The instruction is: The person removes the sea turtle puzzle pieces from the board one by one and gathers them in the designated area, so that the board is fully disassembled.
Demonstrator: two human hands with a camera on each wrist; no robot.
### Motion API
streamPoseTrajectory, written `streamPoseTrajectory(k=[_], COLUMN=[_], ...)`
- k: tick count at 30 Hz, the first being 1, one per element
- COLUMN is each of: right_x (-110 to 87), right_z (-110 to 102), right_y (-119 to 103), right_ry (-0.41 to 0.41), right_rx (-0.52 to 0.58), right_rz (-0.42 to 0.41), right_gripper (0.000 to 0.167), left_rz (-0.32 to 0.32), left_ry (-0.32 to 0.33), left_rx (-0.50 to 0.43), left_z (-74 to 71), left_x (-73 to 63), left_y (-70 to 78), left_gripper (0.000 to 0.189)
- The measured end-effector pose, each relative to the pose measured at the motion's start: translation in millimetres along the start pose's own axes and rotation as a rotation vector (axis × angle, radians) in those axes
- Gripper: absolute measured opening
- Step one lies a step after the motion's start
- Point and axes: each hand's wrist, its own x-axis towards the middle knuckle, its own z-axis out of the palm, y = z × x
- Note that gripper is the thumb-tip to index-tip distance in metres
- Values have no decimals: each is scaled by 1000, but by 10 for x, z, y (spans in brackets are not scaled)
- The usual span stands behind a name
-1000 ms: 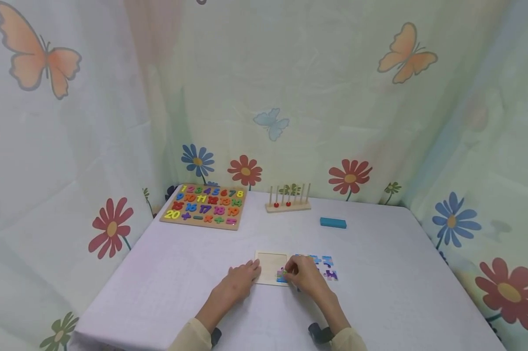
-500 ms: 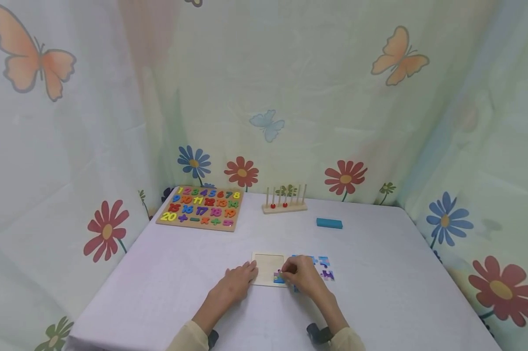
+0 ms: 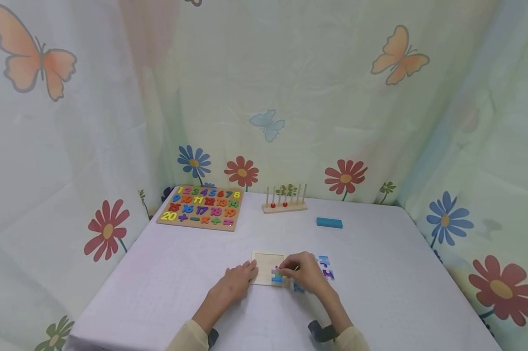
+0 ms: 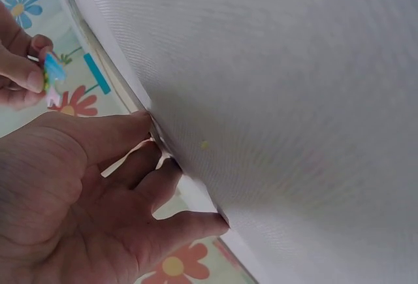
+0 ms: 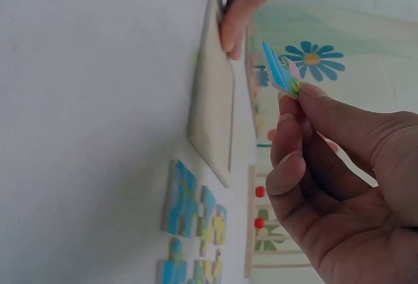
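My right hand (image 3: 307, 274) pinches a jigsaw piece (image 5: 282, 74) in blue, green and pink between thumb and fingertips. In the right wrist view the piece is raised above the level of the pale wooden puzzle tray (image 3: 261, 269); seen from the head, it overlaps the tray's lower right part. My left hand (image 3: 236, 283) lies at the tray's left edge, its fingers extended and fingertips touching the rim, as the left wrist view also shows. Several more jigsaw pieces (image 5: 184, 199) lie right of the tray, partly hidden under my right hand in the head view.
A board of coloured numbers (image 3: 201, 208) lies at the back left of the white-clothed table (image 3: 386, 273). Behind the tray stands a wooden peg rack (image 3: 285, 208) with two red beads. A teal block (image 3: 329, 223) lies at the back right. Printed curtains enclose the table.
The view has shifted slightly. My right hand keeps its pinch on the jigsaw piece and has turned a little, showing more of the piece over the tray. My left hand stays at the tray's edge.
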Motion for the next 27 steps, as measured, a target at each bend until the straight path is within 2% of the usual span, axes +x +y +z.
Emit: streamPoseTrajectory(k=[8, 18, 27], right_x=[-112, -325, -487], right_z=[-300, -724, -886], right_y=[-18, 43, 218], right_ry=[-29, 55, 107], right_rx=[129, 147, 137], right_rz=[-36, 78, 155], right_gripper=[5, 7, 7], left_rz=[-3, 19, 8], left_ry=[-7, -7, -1], left_rx=[-13, -4, -19], left_z=[6, -2, 29], left_x=[-4, 18, 7], left_y=[-13, -4, -18], left_gripper=[49, 47, 47])
